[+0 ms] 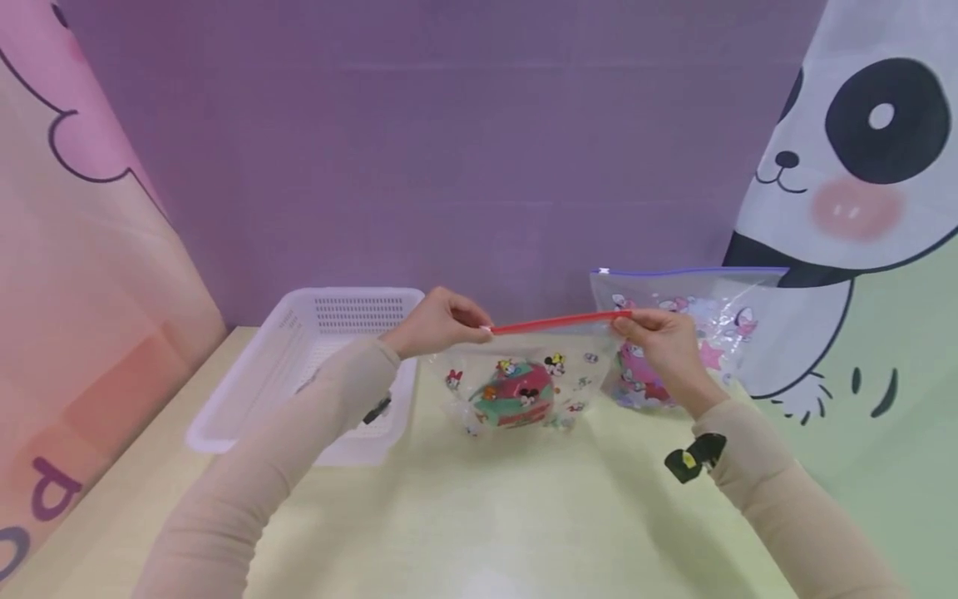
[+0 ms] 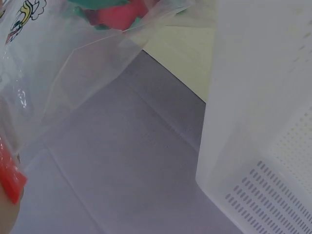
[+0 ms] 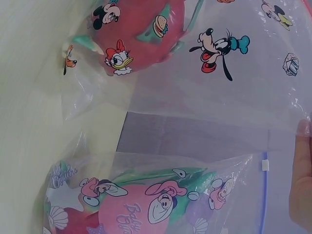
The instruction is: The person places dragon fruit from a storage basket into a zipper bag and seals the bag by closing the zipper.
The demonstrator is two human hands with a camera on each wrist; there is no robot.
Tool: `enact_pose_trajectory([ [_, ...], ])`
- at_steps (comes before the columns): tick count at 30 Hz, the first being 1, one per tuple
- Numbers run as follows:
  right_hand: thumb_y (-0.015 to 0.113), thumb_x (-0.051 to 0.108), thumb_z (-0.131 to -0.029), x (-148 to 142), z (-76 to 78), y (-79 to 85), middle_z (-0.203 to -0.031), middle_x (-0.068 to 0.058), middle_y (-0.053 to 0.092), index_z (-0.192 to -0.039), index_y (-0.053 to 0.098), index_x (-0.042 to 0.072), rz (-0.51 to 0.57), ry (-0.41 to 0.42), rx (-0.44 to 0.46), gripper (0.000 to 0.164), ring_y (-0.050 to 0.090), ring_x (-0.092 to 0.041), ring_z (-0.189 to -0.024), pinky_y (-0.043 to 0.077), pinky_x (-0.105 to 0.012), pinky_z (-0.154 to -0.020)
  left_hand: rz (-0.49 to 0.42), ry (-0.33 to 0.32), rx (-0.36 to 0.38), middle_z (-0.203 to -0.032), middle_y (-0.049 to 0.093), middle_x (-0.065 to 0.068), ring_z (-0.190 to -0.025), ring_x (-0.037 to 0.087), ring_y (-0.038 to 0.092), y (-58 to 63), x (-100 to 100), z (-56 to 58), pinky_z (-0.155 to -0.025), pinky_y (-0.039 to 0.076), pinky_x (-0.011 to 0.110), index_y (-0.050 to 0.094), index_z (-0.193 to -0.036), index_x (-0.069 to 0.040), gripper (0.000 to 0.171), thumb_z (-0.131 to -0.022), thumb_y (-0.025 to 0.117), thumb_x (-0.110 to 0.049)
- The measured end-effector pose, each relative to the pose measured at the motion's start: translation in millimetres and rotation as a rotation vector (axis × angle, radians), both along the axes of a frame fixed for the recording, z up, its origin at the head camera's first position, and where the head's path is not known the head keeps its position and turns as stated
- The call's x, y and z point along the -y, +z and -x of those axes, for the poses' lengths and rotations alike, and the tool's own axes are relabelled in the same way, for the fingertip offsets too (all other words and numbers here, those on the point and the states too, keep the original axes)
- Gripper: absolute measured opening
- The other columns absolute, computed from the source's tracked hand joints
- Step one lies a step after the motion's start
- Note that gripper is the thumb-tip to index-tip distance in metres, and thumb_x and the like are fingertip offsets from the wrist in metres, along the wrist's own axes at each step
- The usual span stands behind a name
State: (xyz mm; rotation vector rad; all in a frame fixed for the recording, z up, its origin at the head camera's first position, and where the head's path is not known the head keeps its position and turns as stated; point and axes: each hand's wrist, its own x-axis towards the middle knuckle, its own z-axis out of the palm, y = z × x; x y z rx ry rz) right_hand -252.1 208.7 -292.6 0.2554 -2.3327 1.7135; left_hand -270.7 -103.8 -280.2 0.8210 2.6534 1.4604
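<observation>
Between both hands hangs a clear zip bag [image 1: 524, 366] printed with cartoon characters, a red zip strip [image 1: 557, 322] along its top. My left hand [image 1: 441, 320] pinches the strip's left end, where a white slider shows. At the other end, thumb and fingers of my right hand [image 1: 659, 337] pinch the strip. Inside the bag lies a red and green item [image 3: 146, 39], partly covered by the prints. Its kind is not clear. Just behind my right hand stands a second clear bag [image 1: 718, 308] with a blue zip strip [image 1: 696, 270] and colourful contents.
A white perforated plastic basket [image 1: 352, 316] stands on the pale table [image 1: 479, 516] at the left, partly behind my left forearm. A purple cloth [image 1: 449, 150] backs the table. Printed hangings with a panda [image 1: 846, 191] and pink figures flank it.
</observation>
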Motion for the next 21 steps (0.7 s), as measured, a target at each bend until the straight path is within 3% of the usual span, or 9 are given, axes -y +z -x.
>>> enact_pose_trajectory([
  [21, 0.066, 0.018, -0.085, -4, 1.4, -1.4, -0.071, 0.026, 0.065, -0.079, 0.067, 0.032, 0.008, -0.021, 0.001, 0.015, 0.063, 0.003, -0.073, 0.047, -0.013, -0.072, 0.024, 0.006, 0.012, -0.084, 0.071, 0.006, -0.077, 0.015, 0.066, -0.2, 14, 3.0, -0.073, 0.055, 0.034, 0.072, -0.091, -0.007, 0.015, -0.077, 0.073, -0.015],
])
